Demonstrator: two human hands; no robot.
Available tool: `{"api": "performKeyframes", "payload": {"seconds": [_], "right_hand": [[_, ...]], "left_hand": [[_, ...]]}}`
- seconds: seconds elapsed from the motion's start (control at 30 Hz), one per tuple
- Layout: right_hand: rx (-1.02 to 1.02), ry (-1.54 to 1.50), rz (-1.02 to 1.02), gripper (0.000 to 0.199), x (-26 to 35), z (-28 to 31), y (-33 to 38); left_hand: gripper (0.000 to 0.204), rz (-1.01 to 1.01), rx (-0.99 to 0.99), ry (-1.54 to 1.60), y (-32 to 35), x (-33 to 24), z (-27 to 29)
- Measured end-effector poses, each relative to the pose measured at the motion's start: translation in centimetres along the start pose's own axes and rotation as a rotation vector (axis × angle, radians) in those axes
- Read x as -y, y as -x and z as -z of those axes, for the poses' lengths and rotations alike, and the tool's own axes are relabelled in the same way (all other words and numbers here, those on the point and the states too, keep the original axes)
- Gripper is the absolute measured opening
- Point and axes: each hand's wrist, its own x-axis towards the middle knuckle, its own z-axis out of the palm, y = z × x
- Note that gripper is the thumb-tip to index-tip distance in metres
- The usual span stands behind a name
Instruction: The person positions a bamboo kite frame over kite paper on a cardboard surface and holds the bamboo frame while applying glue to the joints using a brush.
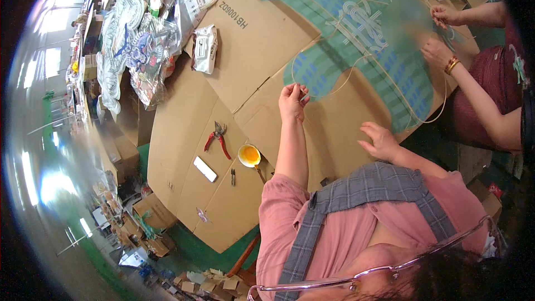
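Note:
My left hand is closed, its fingertips pinched on a thin tan strip that curves around the edge of a green shape. That shape is large, flat and fish-like, with blue printed patches, and it lies on cardboard. My right hand is held above the cardboard near the shape's lower edge, fingers apart and holding nothing. A bundle of looped whitish strips rests on the green shape.
Cardboard sheets cover the table. Red-handled pruning shears, a white phone, a small bowl of orange stuff and a white packet lie left. Plastic-wrapped goods fill the upper left. At right, a co-worker's hands work over the shape.

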Motion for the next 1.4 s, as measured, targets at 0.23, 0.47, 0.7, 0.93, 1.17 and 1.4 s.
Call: {"api": "performKeyframes", "payload": {"seconds": [0.23,0.47,0.7,0.93,1.17,1.4], "right_hand": [[-0.136,-0.042,0.019,0.038,0.3,-4.0,-1.0],[-0.168,0.246,0.092,0.048,-1.9,-8.9,-4.7],[0.043,0.402,0.044,0.067,0.4,-8.2,-5.6],[0.147,0.429,0.014,0.066,-0.4,-8.5,-5.9],[-0.114,0.532,0.138,0.064,-1.6,-10.7,-5.1],[0.128,0.522,0.018,0.061,-1.3,-9.0,-4.9]], "left_hand": [[0.009,0.023,0.134,0.132,-0.2,-0.4,1.1],[0.012,-0.051,0.128,-0.068,-0.3,-0.2,1.2],[0.011,-0.08,0.059,-0.172,0.1,0.1,0.7],[0.01,-0.108,0.041,-0.152,-0.9,1.1,1.2],[0.011,-0.163,0.018,-0.19,-1.6,1.9,1.8],[0.015,-0.118,-0.039,-0.167,-1.6,2.3,1.6]]}}
